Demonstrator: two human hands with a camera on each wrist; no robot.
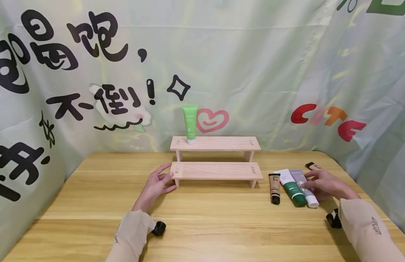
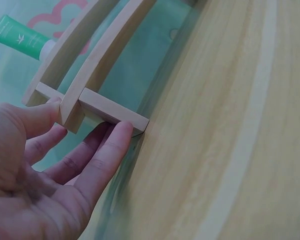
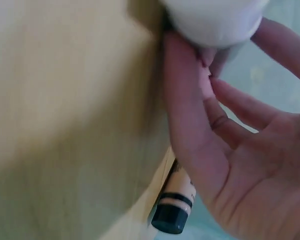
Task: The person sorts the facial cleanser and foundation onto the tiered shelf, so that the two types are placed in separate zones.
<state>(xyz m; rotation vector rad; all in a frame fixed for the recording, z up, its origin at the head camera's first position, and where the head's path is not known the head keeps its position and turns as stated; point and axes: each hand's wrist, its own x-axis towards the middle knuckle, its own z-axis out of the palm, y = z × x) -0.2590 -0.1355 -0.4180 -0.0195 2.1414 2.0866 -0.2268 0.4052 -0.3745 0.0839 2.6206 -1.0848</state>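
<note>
A two-tier wooden display stand (image 1: 219, 171) stands on the table, with a green tube (image 1: 190, 122) upright at the left of its upper tier. My left hand (image 1: 154, 187) touches the stand's left end; in the left wrist view its fingertips rest against the board end and the leg (image 2: 112, 107). To the right, my right hand (image 1: 328, 183) grips a lavender tube (image 1: 298, 176) with a white cap (image 3: 217, 20). Beside it lie a white-and-green tube (image 1: 293, 191) and a tan tube with a black cap (image 1: 274, 187). Another small beige tube (image 1: 314, 166) is partly hidden behind the right hand.
The wooden table (image 1: 209, 225) reaches back to a printed cloth backdrop (image 1: 255, 72) that hangs around its sides. Black wrist devices (image 1: 159, 228) sit by both sleeves.
</note>
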